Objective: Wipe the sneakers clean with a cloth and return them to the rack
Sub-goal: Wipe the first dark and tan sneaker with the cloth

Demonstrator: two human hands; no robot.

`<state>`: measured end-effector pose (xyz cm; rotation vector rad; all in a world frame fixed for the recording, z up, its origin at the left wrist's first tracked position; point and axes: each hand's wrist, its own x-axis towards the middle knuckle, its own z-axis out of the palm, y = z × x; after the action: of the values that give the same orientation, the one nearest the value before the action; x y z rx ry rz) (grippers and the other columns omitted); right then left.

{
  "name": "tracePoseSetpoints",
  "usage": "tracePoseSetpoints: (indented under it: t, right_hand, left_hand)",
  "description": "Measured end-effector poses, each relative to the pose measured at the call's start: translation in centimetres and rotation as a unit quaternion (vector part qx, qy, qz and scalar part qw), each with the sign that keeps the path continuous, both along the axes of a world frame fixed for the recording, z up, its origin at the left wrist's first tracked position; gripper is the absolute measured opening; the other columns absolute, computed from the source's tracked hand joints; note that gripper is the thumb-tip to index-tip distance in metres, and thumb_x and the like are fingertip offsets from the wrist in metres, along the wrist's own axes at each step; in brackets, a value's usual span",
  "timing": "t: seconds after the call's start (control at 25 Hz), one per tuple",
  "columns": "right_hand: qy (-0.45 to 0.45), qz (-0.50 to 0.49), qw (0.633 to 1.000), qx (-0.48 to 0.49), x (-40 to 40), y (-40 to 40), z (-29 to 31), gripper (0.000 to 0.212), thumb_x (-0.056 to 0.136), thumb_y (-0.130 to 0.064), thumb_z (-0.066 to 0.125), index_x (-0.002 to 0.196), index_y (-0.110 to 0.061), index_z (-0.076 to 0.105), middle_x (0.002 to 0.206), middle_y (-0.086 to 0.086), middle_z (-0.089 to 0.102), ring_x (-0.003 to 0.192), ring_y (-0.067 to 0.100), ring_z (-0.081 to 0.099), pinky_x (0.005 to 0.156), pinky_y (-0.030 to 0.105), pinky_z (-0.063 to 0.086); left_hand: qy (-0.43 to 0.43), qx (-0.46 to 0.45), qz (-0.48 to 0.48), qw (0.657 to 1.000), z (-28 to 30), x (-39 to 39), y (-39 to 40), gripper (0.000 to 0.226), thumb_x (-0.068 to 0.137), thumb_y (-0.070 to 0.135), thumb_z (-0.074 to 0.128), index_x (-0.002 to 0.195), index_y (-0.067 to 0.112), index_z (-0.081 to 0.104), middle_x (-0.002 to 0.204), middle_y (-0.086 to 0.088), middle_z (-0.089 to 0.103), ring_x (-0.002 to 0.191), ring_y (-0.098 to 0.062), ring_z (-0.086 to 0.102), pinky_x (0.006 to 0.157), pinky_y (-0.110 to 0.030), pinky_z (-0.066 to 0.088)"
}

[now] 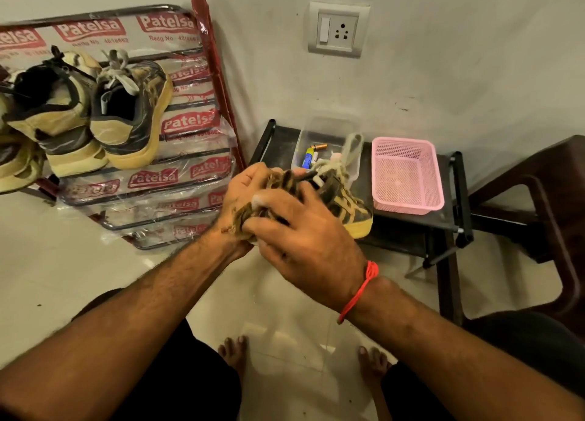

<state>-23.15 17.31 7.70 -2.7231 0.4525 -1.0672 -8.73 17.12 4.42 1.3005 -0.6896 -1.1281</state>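
Observation:
A tan and dark sneaker (349, 207) with pale laces is held in the air in front of me, toe pointing right. My left hand (242, 196) grips its heel end together with a brownish frayed cloth (243, 218). My right hand (300, 237), a red thread on its wrist, presses on the sneaker's side over the cloth. Two more sneakers (95, 110) of the same kind stand heel-out on the red metal shoe rack (218, 82) at the left, which is wrapped in printed plastic.
A low black stand (443, 221) behind the hands carries a clear box (329, 148) of batteries and small items and a pink mesh basket (406, 175). A dark plastic chair (544, 199) is at the right. My bare feet rest on the tiled floor below.

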Motion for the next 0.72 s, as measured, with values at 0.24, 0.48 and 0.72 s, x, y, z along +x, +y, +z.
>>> tracePoseSetpoints:
  t: [0.24,0.48,0.72]
  right_hand:
    - [-0.035,-0.126,0.989,0.071,-2.2,-5.7,0.2,0.016,0.084,-0.008,0.064,0.099,-0.007,0.071,0.109,0.014,0.063,0.097,0.036,0.061,0.084,0.049,0.05]
    - [0.014,0.014,0.999,0.043,-0.2,-1.0,0.4,0.016,0.09,-0.009,0.063,0.104,-0.005,0.071,0.111,0.015,0.062,0.099,0.034,0.059,0.089,0.045,0.049]
    - [-0.053,-0.129,0.985,0.097,-3.4,-5.9,0.6,0.014,0.083,-0.003,0.066,0.097,-0.003,0.069,0.103,0.013,0.063,0.098,0.023,0.059,0.086,0.04,0.051]
  left_hand:
    - [0.039,-0.023,0.057,0.997,1.6,-0.7,0.0,0.026,0.096,0.012,0.057,0.072,0.017,0.05,0.065,0.003,0.058,0.06,-0.012,0.052,0.057,-0.03,0.045]
    - [0.08,-0.031,-0.043,0.995,1.2,-1.2,1.1,0.027,0.103,0.007,0.041,0.079,0.014,0.054,0.073,0.001,0.047,0.064,-0.008,0.046,0.056,-0.018,0.042]
    - [0.091,-0.048,0.039,0.994,2.7,0.1,0.2,0.019,0.103,0.017,0.054,0.085,0.015,0.049,0.107,-0.015,0.076,0.103,-0.033,0.072,0.087,-0.045,0.06]
